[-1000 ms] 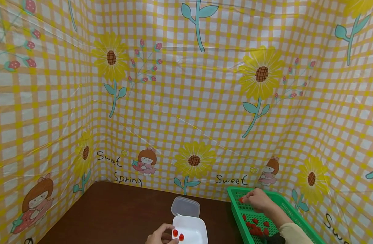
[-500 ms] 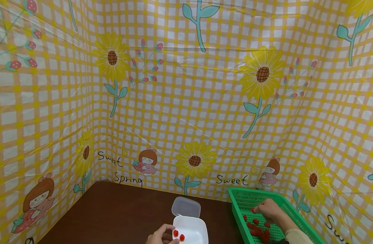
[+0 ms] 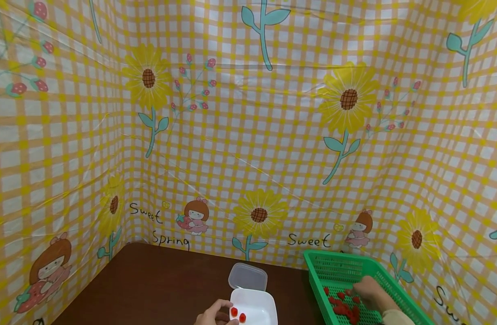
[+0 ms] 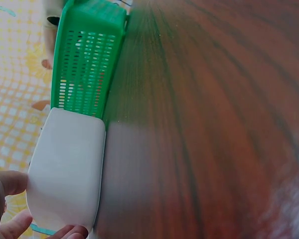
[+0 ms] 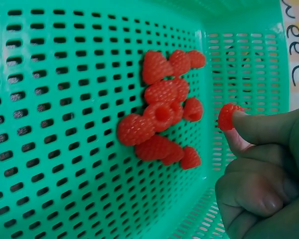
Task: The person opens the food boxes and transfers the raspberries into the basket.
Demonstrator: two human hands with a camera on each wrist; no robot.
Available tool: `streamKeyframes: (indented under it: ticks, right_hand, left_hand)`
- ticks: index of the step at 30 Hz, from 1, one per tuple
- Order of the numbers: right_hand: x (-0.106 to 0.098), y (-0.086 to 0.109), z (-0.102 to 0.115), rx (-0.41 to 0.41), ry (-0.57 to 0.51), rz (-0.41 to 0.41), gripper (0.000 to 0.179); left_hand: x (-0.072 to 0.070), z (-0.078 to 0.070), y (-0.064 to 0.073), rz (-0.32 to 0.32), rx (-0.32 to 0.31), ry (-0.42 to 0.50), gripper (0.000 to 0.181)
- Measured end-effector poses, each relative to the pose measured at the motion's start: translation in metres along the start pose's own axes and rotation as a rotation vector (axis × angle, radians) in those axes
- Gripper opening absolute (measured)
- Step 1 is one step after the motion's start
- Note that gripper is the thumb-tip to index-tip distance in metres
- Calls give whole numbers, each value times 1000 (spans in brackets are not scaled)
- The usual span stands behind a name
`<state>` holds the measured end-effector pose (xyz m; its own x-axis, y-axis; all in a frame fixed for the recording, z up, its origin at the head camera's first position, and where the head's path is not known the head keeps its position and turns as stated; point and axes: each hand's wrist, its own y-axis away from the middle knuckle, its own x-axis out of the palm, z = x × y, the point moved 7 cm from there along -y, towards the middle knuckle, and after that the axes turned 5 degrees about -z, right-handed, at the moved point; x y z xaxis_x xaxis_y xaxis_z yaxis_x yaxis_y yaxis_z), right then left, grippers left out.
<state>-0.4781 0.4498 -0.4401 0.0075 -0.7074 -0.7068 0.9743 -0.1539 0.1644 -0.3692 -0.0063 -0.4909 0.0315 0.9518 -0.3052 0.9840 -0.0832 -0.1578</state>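
My right hand (image 3: pixel 370 291) is over the green basket (image 3: pixel 318 291), its thumb and forefinger pinching a red raspberry (image 5: pixel 228 117). In the right wrist view, several more raspberries (image 5: pixel 162 92) lie clustered on the slotted basket floor, left of the hand. My left hand (image 3: pixel 213 313) holds a white plastic box (image 3: pixel 254 298) at its left side. Two raspberries (image 3: pixel 242 317) sit inside the box near that hand. The left wrist view shows the outer side of the white box (image 4: pixel 67 169), with fingertips against its edge and lower corner.
A clear plastic lid (image 3: pixel 247 276) lies just behind the white box on the dark brown wooden table (image 3: pixel 163 280). The green basket stands to the right of the box. A yellow checked cloth (image 3: pixel 232 135) with flower prints hangs around the back and sides.
My right hand has moved from the basket's far left part back toward the near right, lower over the berries, with the raspberry still pinched. My left hand and the white box stay in place.
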Motion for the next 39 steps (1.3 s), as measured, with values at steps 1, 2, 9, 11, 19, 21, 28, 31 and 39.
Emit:
streamKeyframes:
  ticks: [1, 2, 9, 11, 19, 21, 28, 31, 39]
  right_hand:
    - [1, -1, -3, 2, 1, 1, 31]
    - [1, -2, -5, -1, -6, 1, 39]
    - [3, -5, -18, 33, 27, 0, 17]
    - [4, -4, -18, 46, 36, 20, 26]
    - [2, 2, -16, 42, 56, -2, 19]
    - [2, 3, -14, 35, 58, -3, 20]
    - [2, 13, 4, -21, 35, -62, 19]
    - [4, 18, 18, -57, 0, -50, 23]
    - [16, 36, 61, -142, -45, 45, 18]
  left_hand:
    - [0, 0, 0, -1, 1, 1, 47]
    - [0, 0, 0, -1, 1, 3, 46]
    - [1, 1, 0, -4, 9, -4, 45]
    - [1, 1, -1, -2, 2, -6, 46]
    - [1, -1, 0, 2, 4, 10, 45]
    - [1, -1, 0, 2, 5, 9, 45]
    - [1, 1, -1, -3, -1, -4, 48]
    - [1, 1, -1, -3, 1, -2, 46]
    - [1, 1, -1, -6, -5, -11, 44]
